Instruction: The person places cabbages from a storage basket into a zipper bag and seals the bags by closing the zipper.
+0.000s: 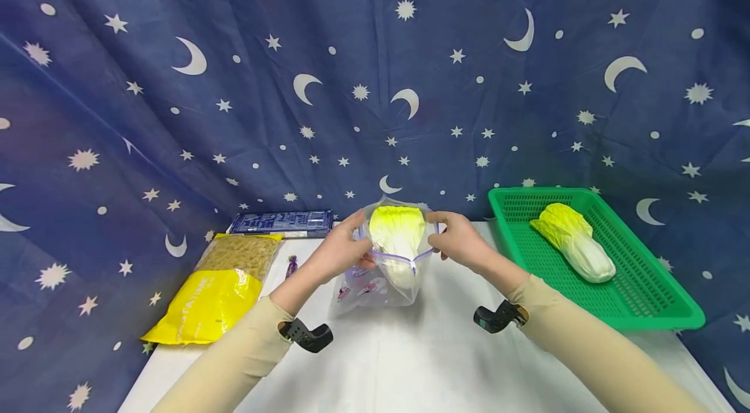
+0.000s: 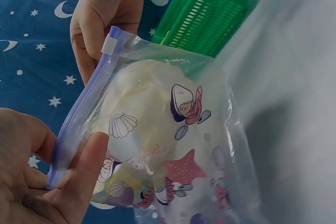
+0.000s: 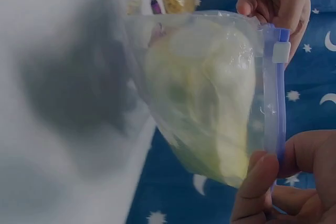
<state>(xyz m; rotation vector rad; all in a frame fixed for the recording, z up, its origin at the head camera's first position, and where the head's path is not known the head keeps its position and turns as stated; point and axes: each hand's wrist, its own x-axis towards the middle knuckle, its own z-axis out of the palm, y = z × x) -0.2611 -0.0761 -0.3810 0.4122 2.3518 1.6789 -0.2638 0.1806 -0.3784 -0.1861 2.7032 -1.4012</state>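
A clear slider zip bag [image 2: 157,119] with seashell and starfish prints and a purple zip strip is held up over the table, its mouth open. Inside sits a small napa cabbage [image 1: 398,234], yellow leaf end at the mouth, white stem end down in the bag. My left hand [image 1: 342,247] pinches the left side of the bag's rim between thumb and fingers. On the opposite side my right hand [image 1: 459,238] pinches the rim the same way. The white slider [image 3: 281,52] is on the zip strip, between the two hands.
To the right a green basket [image 1: 650,270] holds another napa cabbage [image 1: 574,242]. A yellow bag of dry pasta [image 1: 219,299] lies at the left, with dark blue packets [image 1: 284,223] behind it. A small purple-wrapped candy [image 1: 291,266] lies nearby on the white table [image 1: 375,367].
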